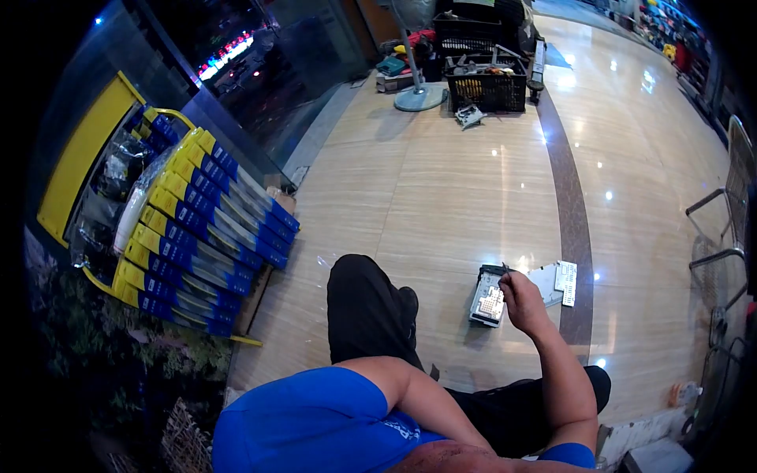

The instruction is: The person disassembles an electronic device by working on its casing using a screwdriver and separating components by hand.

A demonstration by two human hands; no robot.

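My right hand [520,298] is closed, with a thin dark tool [505,269] poking out past the fingertips. The tool's exact kind is too small to make out. Just under and left of these fingers, a boxy metal electronic unit [486,303] lies on the floor, its top bright and its edges dark. To the right of the hand are a flat pale metal plate [544,277] and a white labelled piece [566,282]. My left forearm runs down to the lower edge of the view, and the left hand does not show.
On the left stands a yellow rack [87,158] of blue-and-yellow packages [197,229]. Black crates [487,85] of parts, a round stand base [420,97] and a loose metal part [469,117] are at the back. A metal chair [717,205] stands at right. My bent knee [367,303] is left of the unit.
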